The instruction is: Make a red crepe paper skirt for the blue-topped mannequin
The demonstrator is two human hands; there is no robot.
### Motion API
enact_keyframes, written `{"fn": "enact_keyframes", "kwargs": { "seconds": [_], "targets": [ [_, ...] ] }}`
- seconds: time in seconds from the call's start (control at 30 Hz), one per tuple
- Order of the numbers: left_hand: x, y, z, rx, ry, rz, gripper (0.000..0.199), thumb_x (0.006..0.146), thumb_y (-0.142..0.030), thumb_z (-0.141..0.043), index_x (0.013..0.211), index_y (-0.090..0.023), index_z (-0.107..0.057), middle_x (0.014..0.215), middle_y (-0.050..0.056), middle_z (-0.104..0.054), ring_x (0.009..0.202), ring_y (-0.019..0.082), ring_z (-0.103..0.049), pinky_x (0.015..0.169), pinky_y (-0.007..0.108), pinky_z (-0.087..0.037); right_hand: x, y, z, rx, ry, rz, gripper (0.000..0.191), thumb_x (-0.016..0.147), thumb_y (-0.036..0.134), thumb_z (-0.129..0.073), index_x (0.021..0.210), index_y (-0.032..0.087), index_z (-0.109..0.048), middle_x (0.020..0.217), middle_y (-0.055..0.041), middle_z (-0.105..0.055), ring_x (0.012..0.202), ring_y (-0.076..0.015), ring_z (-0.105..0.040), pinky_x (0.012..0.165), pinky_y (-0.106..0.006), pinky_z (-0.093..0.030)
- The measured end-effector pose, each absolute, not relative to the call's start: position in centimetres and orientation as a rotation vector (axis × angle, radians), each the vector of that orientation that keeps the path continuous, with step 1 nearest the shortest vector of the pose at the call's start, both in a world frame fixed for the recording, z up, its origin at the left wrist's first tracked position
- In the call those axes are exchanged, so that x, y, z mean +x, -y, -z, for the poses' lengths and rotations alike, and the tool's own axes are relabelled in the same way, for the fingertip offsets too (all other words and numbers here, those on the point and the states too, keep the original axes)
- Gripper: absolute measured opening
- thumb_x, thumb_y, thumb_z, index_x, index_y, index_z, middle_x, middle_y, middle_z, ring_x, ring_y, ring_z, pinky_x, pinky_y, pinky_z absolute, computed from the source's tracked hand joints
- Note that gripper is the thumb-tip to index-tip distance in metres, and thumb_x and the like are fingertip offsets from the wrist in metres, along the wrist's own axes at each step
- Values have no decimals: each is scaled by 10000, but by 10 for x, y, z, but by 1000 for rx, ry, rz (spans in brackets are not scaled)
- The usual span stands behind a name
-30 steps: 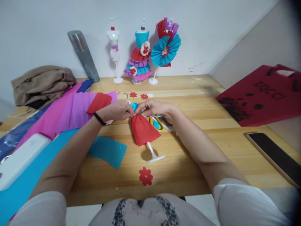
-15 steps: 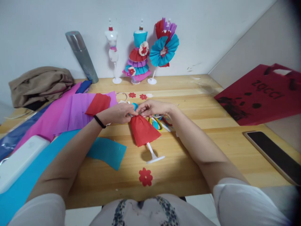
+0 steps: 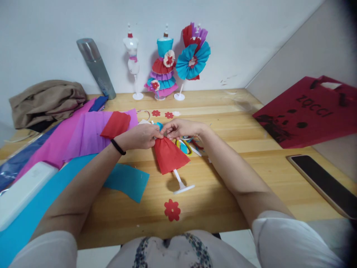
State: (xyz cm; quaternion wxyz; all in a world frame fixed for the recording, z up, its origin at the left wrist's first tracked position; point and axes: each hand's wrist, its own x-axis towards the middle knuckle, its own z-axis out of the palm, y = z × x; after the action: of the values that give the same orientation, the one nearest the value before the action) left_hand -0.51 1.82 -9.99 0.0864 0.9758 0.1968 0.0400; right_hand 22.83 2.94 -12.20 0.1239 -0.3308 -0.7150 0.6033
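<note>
Pinching the gathered waist of the red skirt [image 3: 171, 156], our left hand [image 3: 145, 135] and right hand [image 3: 180, 128] sit close together, each clamped on that waist. We have the skirt around a small mannequin [image 3: 177, 177], which tilts over the wooden table [image 3: 220, 197], its white base [image 3: 184, 189] toward us and its teal top [image 3: 158, 124] partly hidden behind our hands. Yellow-handled scissors [image 3: 191, 150] lie just beside the skirt, and a red flower [image 3: 170, 215] lies near the base
</note>
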Motion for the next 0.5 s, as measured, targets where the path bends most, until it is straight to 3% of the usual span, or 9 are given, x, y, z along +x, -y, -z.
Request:
{"fn": "enact_keyframes", "kwargs": {
  "seconds": [0.5],
  "targets": [
    [-6, -20, 99, 2831, -554, -140, 397, 790, -23, -500, 1058, -151, -764, 954, 85, -683, 819, 163, -628, 751, 254, -486, 232, -31, 123, -991, 2082, -1749, 351, 721, 273, -781, 1023, 111, -707, 698, 32, -637, 589, -68, -520, 527, -173, -405]
  ]
}}
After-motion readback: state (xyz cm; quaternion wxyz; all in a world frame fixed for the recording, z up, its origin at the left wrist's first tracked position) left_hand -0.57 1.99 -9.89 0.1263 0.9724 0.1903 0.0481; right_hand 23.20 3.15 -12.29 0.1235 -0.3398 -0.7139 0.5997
